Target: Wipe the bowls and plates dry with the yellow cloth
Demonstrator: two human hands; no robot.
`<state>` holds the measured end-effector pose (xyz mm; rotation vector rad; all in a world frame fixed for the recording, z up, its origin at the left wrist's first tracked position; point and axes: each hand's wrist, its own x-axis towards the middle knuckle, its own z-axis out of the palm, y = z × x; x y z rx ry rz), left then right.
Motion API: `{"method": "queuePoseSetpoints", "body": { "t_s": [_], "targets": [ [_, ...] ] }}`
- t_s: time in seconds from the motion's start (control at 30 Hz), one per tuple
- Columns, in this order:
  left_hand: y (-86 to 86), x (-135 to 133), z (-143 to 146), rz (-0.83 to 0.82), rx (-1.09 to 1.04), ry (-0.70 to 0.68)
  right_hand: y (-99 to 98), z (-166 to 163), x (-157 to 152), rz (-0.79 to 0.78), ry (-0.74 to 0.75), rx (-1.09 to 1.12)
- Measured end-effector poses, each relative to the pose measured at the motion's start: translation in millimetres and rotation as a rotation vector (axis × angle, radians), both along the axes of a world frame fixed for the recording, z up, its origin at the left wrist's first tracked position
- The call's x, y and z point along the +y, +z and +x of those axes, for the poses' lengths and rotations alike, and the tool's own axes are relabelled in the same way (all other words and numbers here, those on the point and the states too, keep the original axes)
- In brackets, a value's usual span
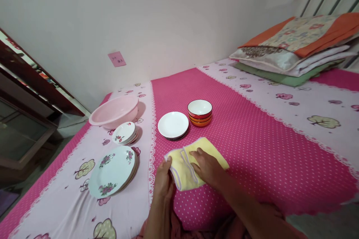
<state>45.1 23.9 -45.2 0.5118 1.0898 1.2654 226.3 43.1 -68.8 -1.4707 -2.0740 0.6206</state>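
A yellow cloth (179, 160) with a pale purple hem lies folded on the bed, close to my body. My left hand (164, 179) grips its left edge, thumb on top and the other fingers underneath. Over the middle of the cloth is my right hand (206, 166), its fingers apart and touching or just above the fabric. Just beyond the cloth sits a small stack of plates (173, 124), the top one white. To the right of those plates stand several stacked bowls (200, 112), white inside with red and orange outsides.
A pink basin (114, 112) stands at the back left near the wall. In front of it are stacked small floral dishes (125, 133) and large floral plates (113, 171). Folded bedding (297, 48) is piled at the far right, and a pink note (117, 59) hangs on the wall.
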Motion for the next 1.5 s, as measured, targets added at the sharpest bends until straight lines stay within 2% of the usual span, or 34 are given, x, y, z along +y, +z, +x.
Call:
{"method": "queuePoseSetpoints", "body": {
  "t_s": [0.23,0.37,0.5,0.63,0.7,0.8,0.83,0.9,0.97,1.03,1.17,1.3,1.4,1.5],
  "targets": [
    [2.7,-4.6,14.6,0.117,-0.176,0.004,12.5,-10.0,-6.0,-0.116,0.14,0.294],
    [1.2,-3.4,25.8,0.144,-0.19,-0.039,13.7,4.1,4.3,-0.231,0.181,0.523],
    [-4.5,-1.6,44.4,0.242,-0.024,-0.055,12.8,30.2,15.8,-0.317,0.122,0.648],
    [-16.9,-8.8,64.2,0.326,0.161,-0.003,15.7,44.4,16.5,-0.362,0.148,0.65],
    [-23.8,-14.4,70.1,0.412,0.313,0.075,17.3,48.5,15.5,-0.357,0.149,0.618],
    [-34.2,-17.8,72.8,0.639,0.822,0.152,17.0,55.8,15.5,-0.337,0.106,0.525],
    [-37.5,-17.0,72.9,0.699,1.016,0.121,16.1,58.3,15.8,-0.328,0.082,0.486],
    [-43.1,-13.6,73.4,0.722,1.304,-0.031,14.0,62.6,16.7,-0.311,0.028,0.405],
    [-46.3,-10.0,75.2,0.667,1.468,-0.203,12.7,64.9,17.6,-0.289,-0.02,0.33],
    [-46.5,-8.2,78.2,0.598,1.562,-0.307,13.4,65.6,18.0,-0.265,-0.057,0.265],
    [-42.5,-8.9,82.6,0.516,1.613,-0.381,17.2,66.1,17.0,-0.242,-0.101,0.17],
    [-44.5,-9.2,81.3,0.546,1.561,-0.346,15.2,64.9,16.0,-0.232,-0.155,0.144],
    [-50.6,-8.2,79.0,0.642,1.453,-0.235,10.2,62.1,18.5,-0.226,-0.211,0.177],
    [-51.7,-7.9,76.7,0.706,1.298,-0.022,7.0,62.5,22.9,-0.208,-0.241,0.225]
  ]
}}
